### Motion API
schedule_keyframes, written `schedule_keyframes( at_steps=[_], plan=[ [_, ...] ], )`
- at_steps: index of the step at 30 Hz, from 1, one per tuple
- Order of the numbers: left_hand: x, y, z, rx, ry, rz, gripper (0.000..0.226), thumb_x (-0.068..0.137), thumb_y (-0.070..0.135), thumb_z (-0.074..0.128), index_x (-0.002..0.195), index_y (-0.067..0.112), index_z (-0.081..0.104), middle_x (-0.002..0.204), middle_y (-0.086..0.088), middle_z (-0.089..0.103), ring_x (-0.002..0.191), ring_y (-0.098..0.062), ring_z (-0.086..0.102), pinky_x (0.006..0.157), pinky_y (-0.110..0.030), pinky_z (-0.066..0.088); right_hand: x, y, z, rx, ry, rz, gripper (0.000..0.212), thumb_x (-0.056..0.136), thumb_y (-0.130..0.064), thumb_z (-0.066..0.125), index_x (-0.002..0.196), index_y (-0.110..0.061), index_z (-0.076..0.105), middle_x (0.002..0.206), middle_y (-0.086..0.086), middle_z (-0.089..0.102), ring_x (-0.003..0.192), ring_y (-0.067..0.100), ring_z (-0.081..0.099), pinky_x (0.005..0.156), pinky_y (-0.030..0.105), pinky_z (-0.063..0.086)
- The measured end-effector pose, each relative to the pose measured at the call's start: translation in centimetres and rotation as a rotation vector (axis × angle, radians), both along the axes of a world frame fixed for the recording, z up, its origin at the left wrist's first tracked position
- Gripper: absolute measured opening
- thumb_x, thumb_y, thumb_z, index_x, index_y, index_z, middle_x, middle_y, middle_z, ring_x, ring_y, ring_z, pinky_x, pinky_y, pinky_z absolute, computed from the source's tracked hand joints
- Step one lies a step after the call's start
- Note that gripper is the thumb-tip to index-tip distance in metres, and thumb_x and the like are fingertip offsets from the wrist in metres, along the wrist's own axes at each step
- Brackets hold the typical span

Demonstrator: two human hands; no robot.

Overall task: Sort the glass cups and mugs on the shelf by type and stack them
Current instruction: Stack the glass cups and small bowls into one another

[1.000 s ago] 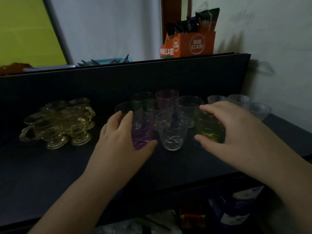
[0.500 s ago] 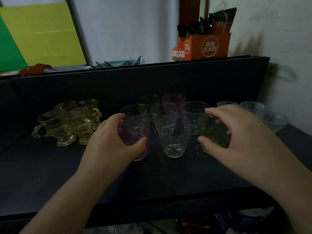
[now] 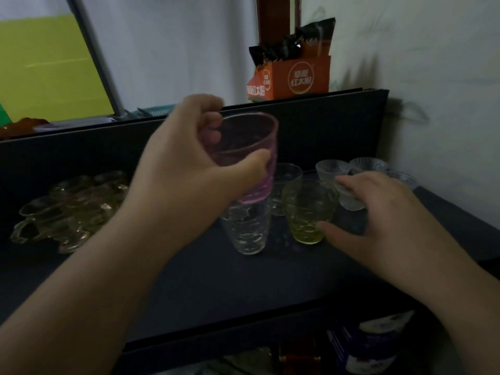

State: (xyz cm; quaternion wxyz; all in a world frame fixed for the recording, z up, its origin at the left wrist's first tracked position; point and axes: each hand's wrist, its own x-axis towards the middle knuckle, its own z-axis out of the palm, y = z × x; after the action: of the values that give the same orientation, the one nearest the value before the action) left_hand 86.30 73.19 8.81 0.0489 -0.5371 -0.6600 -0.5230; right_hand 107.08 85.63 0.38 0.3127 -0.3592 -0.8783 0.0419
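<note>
My left hand (image 3: 186,169) grips a purple glass cup (image 3: 243,147) and holds it in the air, tilted, above a clear glass cup (image 3: 247,231) that stands on the dark shelf (image 3: 243,282). My right hand (image 3: 378,220) curls around a green glass cup (image 3: 307,212) that stands on the shelf, thumb at its base, fingers behind it. Another clear cup (image 3: 285,182) stands just behind. Several amber glass mugs (image 3: 67,209) are clustered at the left. Small clear ribbed cups (image 3: 349,169) sit at the back right.
A raised dark back panel (image 3: 324,125) runs behind the cups, with an orange packet box (image 3: 295,78) on top of it. A white wall (image 3: 433,77) closes the right side. Below the shelf's front edge lie packages (image 3: 373,347).
My left hand has lifted the purple cup off the shelf and up above the clear cup. My right hand stayed at the green cup, which still stands on the shelf.
</note>
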Motion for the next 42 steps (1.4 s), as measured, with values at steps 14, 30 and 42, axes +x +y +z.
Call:
schedule_keyframes(
  at_steps=[14,30,42],
  plan=[
    [3.4,8.5,-3.6,-0.327,0.086,-0.154,0.082,0.062,0.052,0.079,0.134,0.033,0.044,0.123,0.013,0.052,0.106,-0.003,0.053,0.086,-0.030,0.054,2.9,0.2,-0.1,-0.150,0.054,-0.019,0.089,0.072,-0.069,0.058,0.148,-0.030,0.035,0.135,-0.017,0.042,0.122,0.002,0.044,0.097,0.023,0.039],
    [1.7,5.7,-3.8,-0.501,0.324,-0.064,0.106,0.059,0.074,0.071,0.147,0.033,0.027,0.141,0.014,0.040,0.124,-0.005,0.040,0.099,-0.022,0.033,-1.8,1.6,-0.7,-0.306,0.122,0.159,0.094,0.070,-0.067,0.074,0.146,-0.043,0.024,0.139,-0.016,0.041,0.120,0.003,0.045,0.088,0.024,0.039],
    [-0.2,1.2,-10.0,-0.411,0.065,0.218,0.117,0.056,0.077,0.067,0.150,0.035,0.012,0.148,0.016,0.033,0.130,-0.001,0.035,0.103,-0.025,0.036,-3.3,1.3,-1.7,-0.298,0.289,0.159,0.083,0.063,-0.063,0.075,0.136,-0.041,0.041,0.127,-0.019,0.051,0.114,-0.001,0.053,0.094,0.028,0.048]
  ],
)
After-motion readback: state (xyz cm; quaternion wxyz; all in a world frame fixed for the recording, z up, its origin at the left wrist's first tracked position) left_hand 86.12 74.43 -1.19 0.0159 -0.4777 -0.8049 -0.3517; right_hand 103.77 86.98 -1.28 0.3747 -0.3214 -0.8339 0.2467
